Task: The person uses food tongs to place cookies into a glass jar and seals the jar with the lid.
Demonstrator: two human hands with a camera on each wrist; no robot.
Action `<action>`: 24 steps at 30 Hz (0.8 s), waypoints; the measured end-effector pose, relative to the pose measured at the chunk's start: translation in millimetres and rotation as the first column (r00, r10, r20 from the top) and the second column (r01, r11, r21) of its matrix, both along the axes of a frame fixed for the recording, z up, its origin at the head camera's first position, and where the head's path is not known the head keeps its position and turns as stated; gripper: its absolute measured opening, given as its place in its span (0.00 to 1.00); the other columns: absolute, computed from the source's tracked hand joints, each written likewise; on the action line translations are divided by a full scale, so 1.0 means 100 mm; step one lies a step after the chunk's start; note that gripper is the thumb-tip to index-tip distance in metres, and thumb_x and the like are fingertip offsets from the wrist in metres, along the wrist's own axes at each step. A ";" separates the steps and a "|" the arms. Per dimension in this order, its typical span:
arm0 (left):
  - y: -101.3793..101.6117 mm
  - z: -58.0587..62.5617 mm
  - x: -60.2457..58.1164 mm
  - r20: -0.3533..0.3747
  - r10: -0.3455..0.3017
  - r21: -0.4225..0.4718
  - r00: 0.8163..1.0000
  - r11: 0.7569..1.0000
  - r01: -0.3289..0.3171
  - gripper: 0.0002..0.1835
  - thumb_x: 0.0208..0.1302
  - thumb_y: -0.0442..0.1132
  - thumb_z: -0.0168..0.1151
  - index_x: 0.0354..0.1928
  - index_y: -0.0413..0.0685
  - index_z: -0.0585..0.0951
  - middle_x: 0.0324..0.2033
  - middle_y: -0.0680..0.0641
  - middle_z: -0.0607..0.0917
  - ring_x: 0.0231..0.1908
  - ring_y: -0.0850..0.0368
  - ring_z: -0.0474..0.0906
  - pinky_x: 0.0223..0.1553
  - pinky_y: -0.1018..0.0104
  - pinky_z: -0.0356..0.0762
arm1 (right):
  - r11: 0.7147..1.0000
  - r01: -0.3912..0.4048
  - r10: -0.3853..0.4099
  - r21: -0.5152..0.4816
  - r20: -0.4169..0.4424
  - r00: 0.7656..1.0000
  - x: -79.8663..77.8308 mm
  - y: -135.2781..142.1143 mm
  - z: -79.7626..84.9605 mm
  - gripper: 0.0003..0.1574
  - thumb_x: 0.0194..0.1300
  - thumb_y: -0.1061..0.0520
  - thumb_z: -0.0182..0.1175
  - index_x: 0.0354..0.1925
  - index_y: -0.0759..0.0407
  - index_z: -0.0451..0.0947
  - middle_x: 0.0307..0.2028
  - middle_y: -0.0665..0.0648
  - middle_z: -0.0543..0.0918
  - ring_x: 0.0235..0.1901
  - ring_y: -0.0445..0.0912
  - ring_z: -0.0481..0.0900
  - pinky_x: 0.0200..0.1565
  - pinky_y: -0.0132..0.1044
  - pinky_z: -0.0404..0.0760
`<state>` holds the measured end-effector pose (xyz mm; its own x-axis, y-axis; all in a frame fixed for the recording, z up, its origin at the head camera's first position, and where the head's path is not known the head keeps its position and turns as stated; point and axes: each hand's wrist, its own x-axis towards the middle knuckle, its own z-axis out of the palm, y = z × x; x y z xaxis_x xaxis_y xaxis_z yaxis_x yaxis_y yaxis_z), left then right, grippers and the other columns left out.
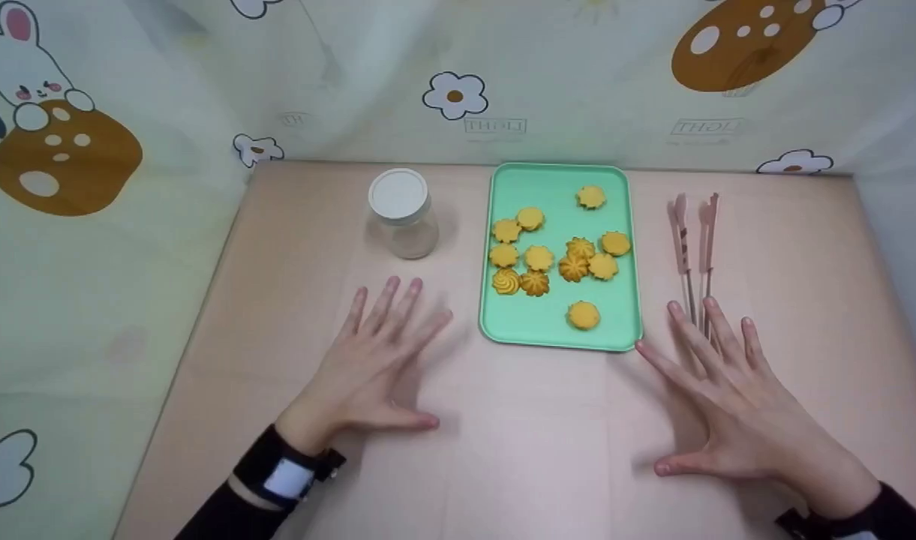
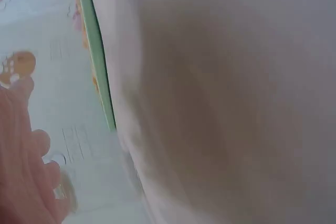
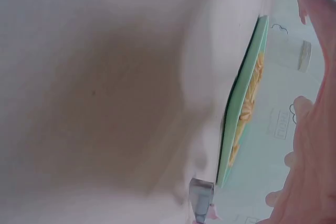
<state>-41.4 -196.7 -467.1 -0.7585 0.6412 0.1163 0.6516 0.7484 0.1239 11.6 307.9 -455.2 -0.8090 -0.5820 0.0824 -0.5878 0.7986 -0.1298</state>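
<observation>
My left hand is spread above the pink table, fingers straight and holding nothing. Just beyond its fingertips stands a clear jar with a white lid. My right hand is likewise spread and holds nothing. One of its fingertips is at the near right corner of a green tray; whether they touch I cannot tell. Several golden cookies lie on the tray, some swirled, some flat. Two slim pink-handled utensils lie right of it, their near ends hidden by my right hand. A flat metal end shows in the right wrist view.
A patterned cloth with flowers and rabbits hangs behind the table and down its left side. The tray's raised rim faces me between the two hands.
</observation>
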 end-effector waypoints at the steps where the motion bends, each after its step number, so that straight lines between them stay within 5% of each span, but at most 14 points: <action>1: -0.04 0.01 -0.06 -0.010 0.024 0.012 1.000 1.000 -0.024 0.73 0.48 0.90 0.62 0.90 0.63 0.49 0.88 0.35 0.40 0.85 0.29 0.36 0.79 0.20 0.40 | 1.000 0.006 -0.006 0.002 0.000 1.000 0.00 0.01 0.00 0.90 0.36 0.04 0.69 0.88 0.39 0.55 0.88 0.65 0.40 0.84 0.75 0.33 0.79 0.72 0.24; 6: -0.19 0.03 -0.42 -0.005 0.217 0.183 0.976 0.960 -0.212 0.76 0.53 0.85 0.63 0.88 0.42 0.46 0.87 0.32 0.38 0.85 0.29 0.36 0.81 0.25 0.40 | 1.000 0.022 -0.022 0.006 -0.003 1.000 0.04 0.05 0.00 0.88 0.37 0.05 0.70 0.88 0.39 0.55 0.88 0.66 0.40 0.84 0.75 0.33 0.78 0.73 0.22; 8: -0.19 0.03 -0.56 0.051 0.306 0.296 0.951 0.905 -0.307 0.77 0.53 0.81 0.68 0.88 0.40 0.42 0.87 0.34 0.37 0.86 0.32 0.35 0.83 0.30 0.40 | 1.000 0.024 -0.024 0.006 -0.002 1.000 0.04 0.06 0.00 0.88 0.38 0.05 0.70 0.88 0.40 0.56 0.88 0.65 0.40 0.84 0.75 0.33 0.79 0.73 0.24; 11: -0.12 0.02 -0.79 0.176 0.397 0.437 0.901 0.789 -0.432 0.81 0.49 0.75 0.78 0.88 0.43 0.37 0.88 0.37 0.38 0.86 0.37 0.36 0.84 0.35 0.43 | 1.000 0.027 -0.027 0.004 0.002 1.000 0.05 0.07 0.01 0.88 0.38 0.05 0.70 0.88 0.40 0.56 0.88 0.65 0.40 0.84 0.73 0.31 0.79 0.73 0.24; 17: 0.06 -0.08 -1.22 0.418 0.395 0.569 0.818 0.588 -0.575 0.86 0.42 0.65 0.89 0.89 0.55 0.34 0.89 0.43 0.42 0.86 0.41 0.43 0.84 0.38 0.47 | 1.000 0.026 -0.026 0.007 0.008 1.000 0.05 0.07 0.00 0.89 0.37 0.04 0.69 0.87 0.41 0.56 0.88 0.65 0.39 0.85 0.73 0.31 0.79 0.72 0.23; 24: 0.26 -0.25 -1.39 0.473 0.371 0.669 0.799 0.439 -0.600 0.81 0.44 0.59 0.91 0.89 0.55 0.41 0.86 0.44 0.53 0.85 0.47 0.49 0.84 0.38 0.46 | 1.000 0.000 0.000 0.004 0.005 1.000 0.00 0.03 0.01 0.88 0.38 0.05 0.69 0.87 0.42 0.57 0.88 0.66 0.39 0.84 0.75 0.32 0.79 0.73 0.26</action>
<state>-180.3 -170.2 -492.4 -0.9860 -0.0953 0.1366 0.0766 0.4692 0.8798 11.8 311.3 -454.7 -0.8093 -0.5825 0.0761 -0.5873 0.7989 -0.1300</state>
